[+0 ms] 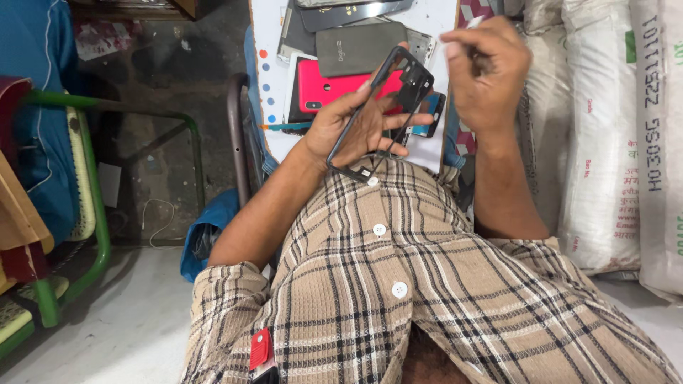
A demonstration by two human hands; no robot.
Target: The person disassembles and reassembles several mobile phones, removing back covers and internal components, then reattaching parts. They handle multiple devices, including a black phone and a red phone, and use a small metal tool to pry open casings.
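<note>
My left hand (352,124) holds a black phone frame (416,78), an empty shell with open cut-outs, tilted up above my checked shirt. My right hand (487,71) is raised just right of the frame's top end, fingers pinched on a small thin pale tool (474,23) whose tip sticks out above the fingers. The two hands are close but apart.
A white board (267,64) in front of me carries a red phone back (331,87), a grey phone back (359,46) and several other phone parts. White printed sacks (612,142) stand at the right. A green-framed chair (85,185) is at the left.
</note>
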